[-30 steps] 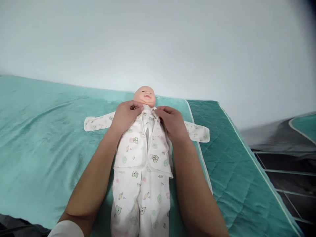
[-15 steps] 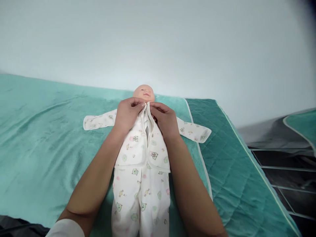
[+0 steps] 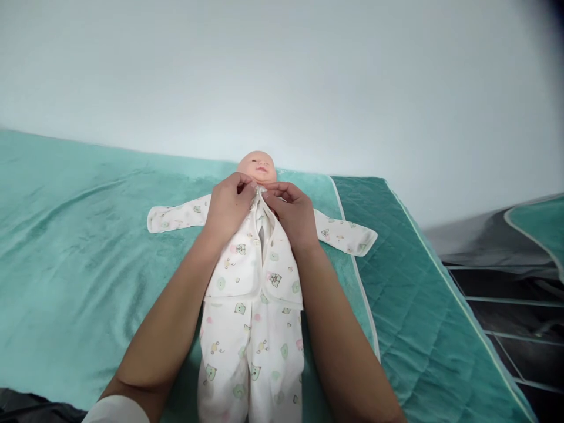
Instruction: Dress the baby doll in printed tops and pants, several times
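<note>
Head view: you look down a doll [image 3: 258, 167] lying on its back, head at 12 o'clock, legs toward 6 o'clock.
Left hand: your left hand [image 3: 229, 202] rests on the doll's upper chest, at 11 o'clock from the jacket's middle; its fingers [image 3: 243, 183] are curled together and pinch the left front edge of the jacket [image 3: 240, 264] at the collar.
Right hand: your right hand [image 3: 294, 212] sits just beside it, at 1 o'clock from the jacket's middle; its fingers [image 3: 278, 189] are bent close together and pinch the right front edge at the collar.
Meeting point: the two sets of fingertips touch, or nearly touch, just below the doll's chin; the fastening itself is too small to make out.
Jacket: white, printed with small animals; its fronts are drawn together at the neck and gape slightly lower down.
Sleeves: the left sleeve [image 3: 176, 216] lies flat toward 9 o'clock, the right sleeve [image 3: 348, 235] toward 3 o'clock.
Trousers: matching trousers [image 3: 251, 358] run from the jacket hem to 6 o'clock, between your forearms.
Blanket: a teal blanket [image 3: 79, 252] lies under the doll.
Mat: a quilted teal mat [image 3: 418, 294] borders the blanket at 3 o'clock.
Wall: a pale wall [image 3: 282, 76] fills the view at 12 o'clock.
</note>
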